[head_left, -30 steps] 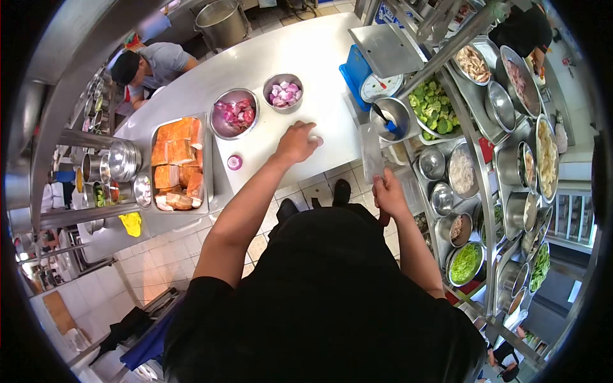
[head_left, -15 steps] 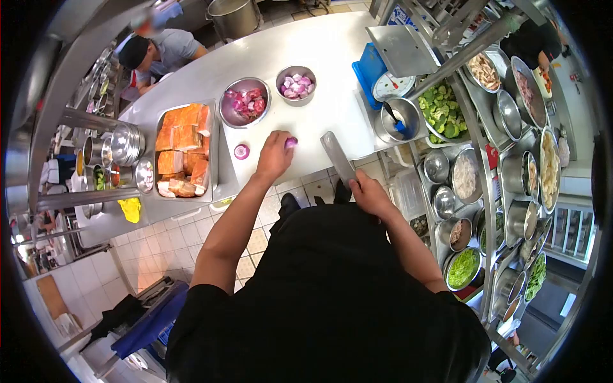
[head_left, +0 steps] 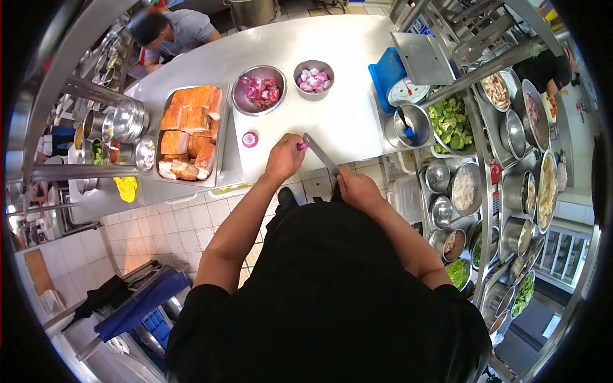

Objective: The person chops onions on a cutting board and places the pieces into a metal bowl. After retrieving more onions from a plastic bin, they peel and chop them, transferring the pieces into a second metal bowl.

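My left hand [head_left: 285, 156] is closed around a small piece of red onion [head_left: 302, 146] low over the white cutting board [head_left: 348, 131]. In my right hand [head_left: 361, 189] is the handle of a knife [head_left: 322, 154], its blade slanting up and left so the tip end lies right beside the onion piece. Another cut red onion [head_left: 250, 139] rests on the board to the left. Behind it a steel bowl [head_left: 242, 110] contains reddish onion trimmings, and a smaller steel bowl [head_left: 313, 97] contains cut onion chunks.
A tray [head_left: 220, 127] of orange-skinned meat blocks stands at the left. To the right are a blue scale [head_left: 382, 67], a steel pot with a blue brush [head_left: 408, 132] and a container of broccoli [head_left: 451, 124]. A person [head_left: 182, 29] leans over the counter's far left side.
The knife has swung left, from apart on the board to right against the onion piece. My left hand has shifted slightly right with the onion. The whole view has tilted a little.
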Demonstrator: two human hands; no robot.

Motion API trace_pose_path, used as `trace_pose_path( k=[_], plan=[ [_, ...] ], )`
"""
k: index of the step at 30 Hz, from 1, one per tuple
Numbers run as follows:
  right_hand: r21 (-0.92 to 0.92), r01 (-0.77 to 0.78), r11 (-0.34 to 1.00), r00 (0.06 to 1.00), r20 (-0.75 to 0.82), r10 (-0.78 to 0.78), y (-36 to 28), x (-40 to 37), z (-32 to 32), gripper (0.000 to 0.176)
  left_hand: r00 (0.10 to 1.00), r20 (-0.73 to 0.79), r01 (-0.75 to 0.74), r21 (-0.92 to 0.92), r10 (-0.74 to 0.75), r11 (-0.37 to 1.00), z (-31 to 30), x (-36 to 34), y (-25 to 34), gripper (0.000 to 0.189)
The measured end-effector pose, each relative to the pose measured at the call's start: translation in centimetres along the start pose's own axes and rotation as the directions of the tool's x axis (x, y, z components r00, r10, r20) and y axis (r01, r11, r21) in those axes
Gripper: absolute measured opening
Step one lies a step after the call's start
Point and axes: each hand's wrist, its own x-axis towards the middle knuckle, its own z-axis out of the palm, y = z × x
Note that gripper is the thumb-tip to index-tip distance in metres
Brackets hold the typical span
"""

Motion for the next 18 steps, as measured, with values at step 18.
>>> trace_pose_path(
  k=[18],
  plan=[
    [-0.167, 0.033, 0.985, 0.993, 0.121, -0.013, -1.3, 1.3, -1.2, 0.014, 1.0, -0.021, 0.005, -0.041, -0.006, 0.999, 0.1, 0.1, -1.1, 0.023]
  ],
)
